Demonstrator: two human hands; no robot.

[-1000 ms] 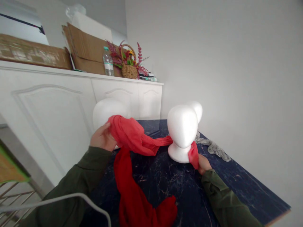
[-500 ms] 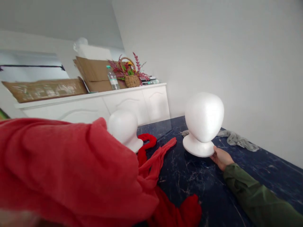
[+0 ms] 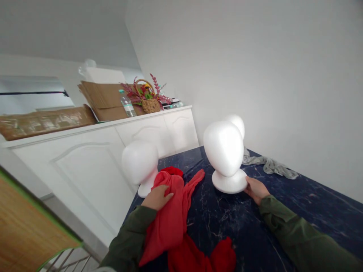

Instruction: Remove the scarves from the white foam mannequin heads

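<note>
While the left hand [image 3: 157, 197] lies flat and unclenched on the soft, slippery red scarf [image 3: 172, 219], the right hand [image 3: 256, 189], at three o'clock, loosely touches the light foam head's base [image 3: 229, 182], the steadiest hold.

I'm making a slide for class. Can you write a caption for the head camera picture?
Left hand on a red scarf, right hand at the base of a white foam head on a dark marble table.

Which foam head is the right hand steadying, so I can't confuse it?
On the dark marbled table, three white foam heads stand. It is the middle foam head, the right hand at its round base. The third peeks from behind; the left one stands beside the red scarf.
</note>
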